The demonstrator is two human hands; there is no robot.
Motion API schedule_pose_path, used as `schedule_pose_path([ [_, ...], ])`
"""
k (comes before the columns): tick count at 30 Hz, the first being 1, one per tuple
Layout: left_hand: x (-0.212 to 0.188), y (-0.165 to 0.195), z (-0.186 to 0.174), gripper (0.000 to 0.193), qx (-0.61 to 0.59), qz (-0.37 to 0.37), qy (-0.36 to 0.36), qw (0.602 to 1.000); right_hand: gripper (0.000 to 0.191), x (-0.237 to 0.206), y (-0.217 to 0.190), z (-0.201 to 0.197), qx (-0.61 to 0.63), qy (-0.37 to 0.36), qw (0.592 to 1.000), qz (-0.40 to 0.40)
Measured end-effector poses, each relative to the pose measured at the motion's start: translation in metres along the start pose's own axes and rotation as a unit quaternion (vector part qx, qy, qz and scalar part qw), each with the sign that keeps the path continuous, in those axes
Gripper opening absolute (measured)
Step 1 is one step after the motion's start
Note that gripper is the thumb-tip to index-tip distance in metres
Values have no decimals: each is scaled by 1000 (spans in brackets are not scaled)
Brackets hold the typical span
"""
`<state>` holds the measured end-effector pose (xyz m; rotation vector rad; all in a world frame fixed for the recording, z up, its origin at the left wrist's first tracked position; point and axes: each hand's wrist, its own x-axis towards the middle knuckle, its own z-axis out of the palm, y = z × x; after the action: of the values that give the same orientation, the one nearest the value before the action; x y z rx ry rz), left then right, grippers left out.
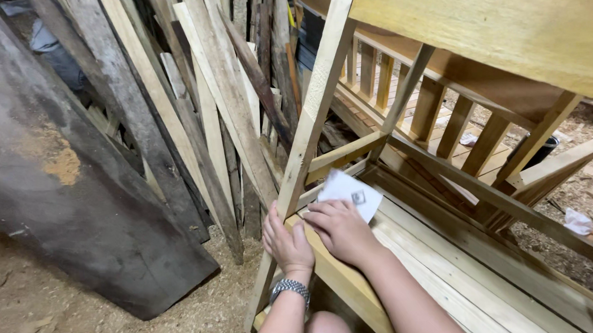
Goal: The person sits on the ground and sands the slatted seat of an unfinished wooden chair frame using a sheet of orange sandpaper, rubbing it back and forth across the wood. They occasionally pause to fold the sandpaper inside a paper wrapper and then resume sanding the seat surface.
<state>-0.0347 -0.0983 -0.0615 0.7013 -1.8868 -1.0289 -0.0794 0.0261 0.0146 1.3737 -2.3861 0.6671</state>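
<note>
My left hand (287, 242), with a metal watch on the wrist, rests flat against the edge of a pale wooden frame (308, 130), its fingers wrapped over the upright leg. My right hand (341, 229) presses a folded white sheet of sandpaper (350, 192) down on a yellowish wooden rail (340, 276) of the same piece of furniture. The fingers lie over the paper's near edge. The furniture has slatted sides and a wide top board (502, 28) above.
Many rough planks (222, 97) lean against the wall at the back. A wide dark slab (67, 174) leans at the left. Sawdust covers the floor (203, 314). A black bucket (539, 153) and white scraps (578, 221) lie at the right.
</note>
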Motion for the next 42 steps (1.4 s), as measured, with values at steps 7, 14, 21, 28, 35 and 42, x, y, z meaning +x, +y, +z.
schedule_pose_path([
  [7, 0, 8, -4, 73, -7, -11, -7, 1000, 53, 0, 32, 34, 102, 39, 992, 58],
  [14, 0, 7, -4, 71, -10, 1, -2, 1000, 42, 20, 33, 15, 11, -79, 996, 27],
  [21, 0, 7, -5, 72, -7, -6, -5, 1000, 25, 33, 15, 2, -59, -73, 995, 25],
  [28, -1, 7, -4, 71, -19, 10, 1, 1000, 27, 49, 11, -13, -48, -214, 969, 114],
  [35, 1, 7, -4, 73, -11, 1, -12, 1000, 25, 51, 14, 8, 10, -213, 956, 203],
  [42, -1, 10, -6, 71, -8, -1, -20, 1000, 23, 59, 5, 23, 10, -133, 971, 200],
])
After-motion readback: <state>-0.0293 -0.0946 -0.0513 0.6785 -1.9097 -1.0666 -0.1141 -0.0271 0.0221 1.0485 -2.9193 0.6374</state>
